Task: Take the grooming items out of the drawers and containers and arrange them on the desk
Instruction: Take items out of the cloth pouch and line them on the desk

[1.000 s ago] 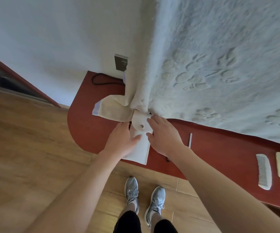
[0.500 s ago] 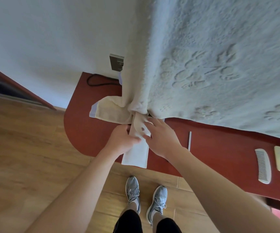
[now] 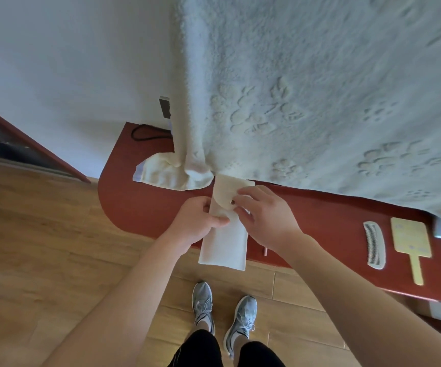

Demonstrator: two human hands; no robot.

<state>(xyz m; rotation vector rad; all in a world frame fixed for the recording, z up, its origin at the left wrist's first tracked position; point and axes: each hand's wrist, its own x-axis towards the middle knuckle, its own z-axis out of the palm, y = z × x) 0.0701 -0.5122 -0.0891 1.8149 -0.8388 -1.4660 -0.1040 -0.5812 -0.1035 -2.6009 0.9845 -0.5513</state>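
Note:
A flat white fabric pouch (image 3: 224,242) with a snap flap lies over the front edge of the red-brown desk (image 3: 145,205). My left hand (image 3: 198,221) pinches its left side. My right hand (image 3: 264,215) holds the flap at the snap. On the desk to the right lie a white comb (image 3: 374,245), a pale yellow hand mirror (image 3: 411,246) and a grey item (image 3: 439,230), partly covered. A thin stick (image 3: 266,251) pokes out under my right wrist.
A large white towel (image 3: 320,88) with paw prints hangs in front of the camera and hides most of the desk; its end bunches on the desktop. A black cable (image 3: 145,133) and a wall socket (image 3: 165,107) are at the back left. The wooden floor and my grey shoes (image 3: 224,311) are below.
The pouch has come out from under the towel toward me and hangs further over the desk edge. Both hands moved with it. The view shifted, showing more of the comb and mirror.

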